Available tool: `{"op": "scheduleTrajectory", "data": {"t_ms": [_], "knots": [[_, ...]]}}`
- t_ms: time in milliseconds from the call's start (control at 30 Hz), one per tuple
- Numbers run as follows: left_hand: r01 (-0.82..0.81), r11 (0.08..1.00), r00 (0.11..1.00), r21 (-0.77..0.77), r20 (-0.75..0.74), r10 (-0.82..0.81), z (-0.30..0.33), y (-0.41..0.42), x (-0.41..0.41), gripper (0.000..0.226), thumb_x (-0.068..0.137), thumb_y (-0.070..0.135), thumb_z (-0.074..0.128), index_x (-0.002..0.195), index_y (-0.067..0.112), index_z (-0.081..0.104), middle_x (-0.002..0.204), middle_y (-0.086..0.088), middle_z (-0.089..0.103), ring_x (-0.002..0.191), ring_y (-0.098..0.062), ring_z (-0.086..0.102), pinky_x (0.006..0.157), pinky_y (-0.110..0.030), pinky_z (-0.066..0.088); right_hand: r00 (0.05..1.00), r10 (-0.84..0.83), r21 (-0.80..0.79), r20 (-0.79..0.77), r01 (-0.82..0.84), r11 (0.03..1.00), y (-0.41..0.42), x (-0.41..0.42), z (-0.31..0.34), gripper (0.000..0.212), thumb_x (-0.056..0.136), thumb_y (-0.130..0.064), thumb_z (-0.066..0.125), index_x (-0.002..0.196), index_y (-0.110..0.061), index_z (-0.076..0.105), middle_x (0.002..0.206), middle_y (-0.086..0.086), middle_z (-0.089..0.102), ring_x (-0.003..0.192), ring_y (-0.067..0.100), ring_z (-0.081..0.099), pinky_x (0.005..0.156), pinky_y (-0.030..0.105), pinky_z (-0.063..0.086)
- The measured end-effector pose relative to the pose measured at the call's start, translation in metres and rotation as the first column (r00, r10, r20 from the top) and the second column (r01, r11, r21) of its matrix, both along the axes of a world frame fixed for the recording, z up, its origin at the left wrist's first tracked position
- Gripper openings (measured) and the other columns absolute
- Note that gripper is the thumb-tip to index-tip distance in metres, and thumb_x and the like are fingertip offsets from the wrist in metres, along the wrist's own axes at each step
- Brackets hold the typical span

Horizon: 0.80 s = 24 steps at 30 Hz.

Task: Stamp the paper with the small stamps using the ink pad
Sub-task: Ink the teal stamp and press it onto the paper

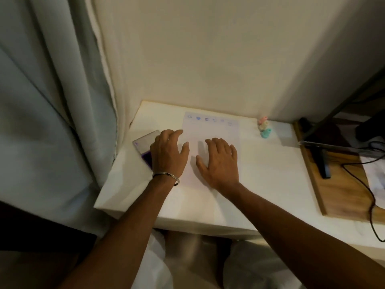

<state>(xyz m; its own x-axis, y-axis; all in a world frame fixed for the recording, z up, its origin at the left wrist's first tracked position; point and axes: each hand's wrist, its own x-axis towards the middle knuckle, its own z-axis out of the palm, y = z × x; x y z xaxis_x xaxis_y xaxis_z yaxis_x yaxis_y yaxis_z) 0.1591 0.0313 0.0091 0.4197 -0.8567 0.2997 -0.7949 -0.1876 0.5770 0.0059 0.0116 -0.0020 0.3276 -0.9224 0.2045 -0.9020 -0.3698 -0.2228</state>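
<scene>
A white sheet of paper lies on the white table, with a row of several small blue stamp marks along its far edge. My right hand rests flat on the paper, fingers spread. My left hand hovers at the paper's left edge, fingers apart, partly covering the ink pad, whose lid is open and purple pad shows. Three small stamps, pink, cream and teal, stand in a cluster to the right of the paper.
A curtain hangs at the left and a wall rises behind the table. At the right, a wooden board holds a dark monitor stand and a black cable.
</scene>
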Motion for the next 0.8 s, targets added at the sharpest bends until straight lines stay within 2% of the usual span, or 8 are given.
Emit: {"op": "scheduleTrajectory", "data": {"t_ms": [133, 267, 333, 500, 633, 800], "knots": [[0.132, 0.991, 0.991, -0.023, -0.013, -0.132, 0.002, -0.015, -0.04, 0.037, 0.086, 0.033, 0.062, 0.12, 0.02, 0.061, 0.118, -0.004, 0.062, 0.108, -0.023, 0.057, 0.09, -0.04, 0.049, 0.991, -0.13, -0.013, -0.025, 0.13, 0.991, -0.022, -0.055, 0.006, 0.057, 0.096, -0.051, 0.042, 0.14, -0.015, 0.045, 0.141, 0.007, 0.05, 0.133, 0.027, 0.042, 0.112, 0.049, 0.03], [0.188, 0.982, 0.981, -0.013, -0.052, -0.188, 0.0, -0.027, -0.064, 0.038, 0.086, 0.032, 0.062, 0.122, 0.02, 0.06, 0.121, -0.003, 0.061, 0.113, -0.022, 0.056, 0.096, -0.044, 0.046, 0.977, -0.211, -0.011, -0.024, 0.211, 0.977, -0.038, -0.086, 0.01, 0.055, 0.096, -0.049, 0.045, 0.139, -0.014, 0.046, 0.139, 0.008, 0.052, 0.129, 0.027, 0.046, 0.11, 0.046, 0.034], [0.221, 0.975, 0.972, -0.017, -0.079, -0.222, -0.001, -0.035, -0.082, 0.038, 0.086, 0.031, 0.062, 0.122, 0.019, 0.06, 0.123, -0.003, 0.061, 0.114, -0.021, 0.056, 0.098, -0.043, 0.045, 0.965, -0.261, -0.003, -0.001, 0.261, 0.965, -0.048, -0.102, 0.01, 0.054, 0.096, -0.048, 0.046, 0.139, -0.015, 0.047, 0.139, 0.008, 0.053, 0.127, 0.027, 0.048, 0.109, 0.044, 0.037], [0.281, 0.96, 0.951, -0.015, -0.127, -0.281, -0.007, -0.053, -0.124, 0.04, 0.086, 0.03, 0.064, 0.124, 0.018, 0.059, 0.126, -0.003, 0.06, 0.118, -0.021, 0.054, 0.101, -0.042, 0.044, 0.928, -0.359, 0.023, 0.102, 0.359, 0.933, -0.075, -0.127, 0.005, 0.047, 0.096, -0.039, 0.053, 0.136, -0.014, 0.048, 0.133, 0.008, 0.055, 0.115, 0.025, 0.056, 0.094, 0.037, 0.048], [0.286, 0.958, 0.946, -0.023, -0.154, -0.286, -0.008, -0.062, -0.147, 0.04, 0.085, 0.032, 0.064, 0.123, 0.019, 0.059, 0.127, -0.002, 0.059, 0.121, -0.02, 0.052, 0.102, -0.041, 0.043, 0.922, -0.351, 0.042, 0.163, 0.348, 0.936, -0.097, -0.139, -0.001, 0.04, 0.097, -0.031, 0.056, 0.132, -0.014, 0.052, 0.132, 0.008, 0.054, 0.113, 0.024, 0.057, 0.093, 0.034, 0.053], [0.299, 0.954, 0.942, 0.004, -0.159, -0.295, -0.011, -0.068, -0.16, 0.04, 0.087, 0.032, 0.061, 0.125, 0.019, 0.058, 0.13, -0.002, 0.057, 0.124, -0.019, 0.05, 0.104, -0.04, 0.04, 0.925, -0.338, 0.029, 0.173, 0.338, 0.941, -0.115, -0.144, -0.008, 0.039, 0.096, -0.022, 0.058, 0.133, -0.013, 0.053, 0.138, 0.011, 0.05, 0.115, 0.027, 0.057, 0.095, 0.038, 0.053]]}}
